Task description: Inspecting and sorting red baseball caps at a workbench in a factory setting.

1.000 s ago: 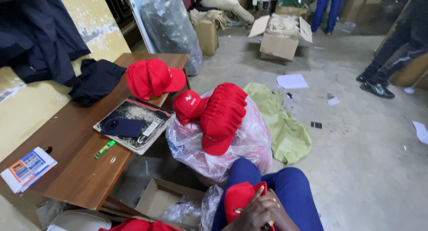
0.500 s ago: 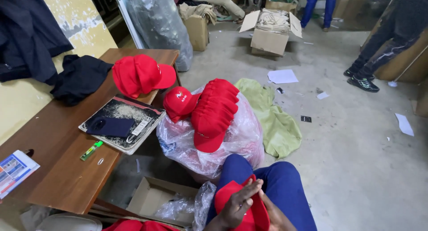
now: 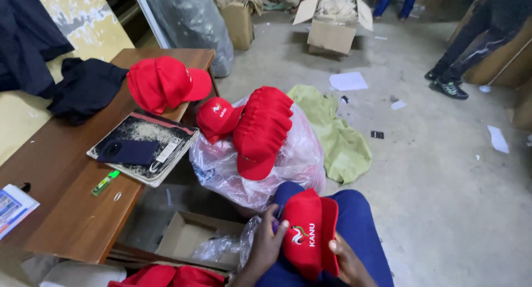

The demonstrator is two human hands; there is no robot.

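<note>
On my lap lies a red cap (image 3: 308, 231) with a small emblem on its front. My left hand (image 3: 265, 245) grips its left side and my right hand (image 3: 346, 259) holds its right edge, thumb on the brim. Just beyond my knees a stack of nested red caps (image 3: 261, 129) rests on a bulging clear plastic bag (image 3: 221, 165), with a single red cap (image 3: 217, 118) beside it. Another pile of red caps (image 3: 163, 82) sits on the wooden table (image 3: 66, 209) to my left.
On the table lie a dark cloth (image 3: 83, 90), a worn notebook (image 3: 145, 148) with a dark case on it, and a green lighter (image 3: 104, 183). An open carton (image 3: 188, 240) stands below. A green cloth (image 3: 338, 134) and open cardboard boxes (image 3: 332, 24) lie on the floor; a person's legs (image 3: 471, 40) stand far right.
The cap in my hands has been turned and spread flat on my lap, its front emblem now facing up. My view has tilted down and closer.
</note>
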